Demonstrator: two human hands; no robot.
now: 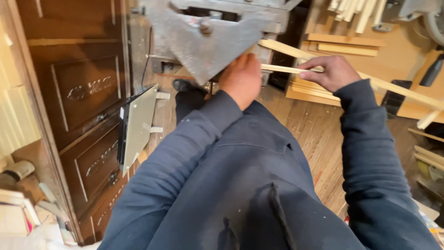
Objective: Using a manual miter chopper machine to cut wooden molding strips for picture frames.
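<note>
The left hand (240, 78) closes round the near end of a thin wood strip (282, 69), right at the edge of the grey metal machine (208, 41); the fingers are turned away, so how tightly it grips cannot be told. The right hand (330, 73) lies on the same strip further out, fingers curled loosely over it, and seems to touch a second, longer strip (393, 85) that runs off toward the right edge. Both strips are off the floor, held level between machine and hands.

The main risk, as I judge it, is the left hand's closeness to the machine: if the strip jerks or feeds suddenly, the knuckles could go against the metal. The strips are slender and could snap or whip if bent between the two hands. The blue sleeves (370, 153) hang near the work and could catch.

What the machine does at the strip's end is hidden behind the left hand and the angled plate. Its top is cut off. The pale panel (138, 125) leaning by the dark cabinet (78, 106) is unclear in kind, and more strips (347, 46) lie stacked on the bench beyond.
</note>
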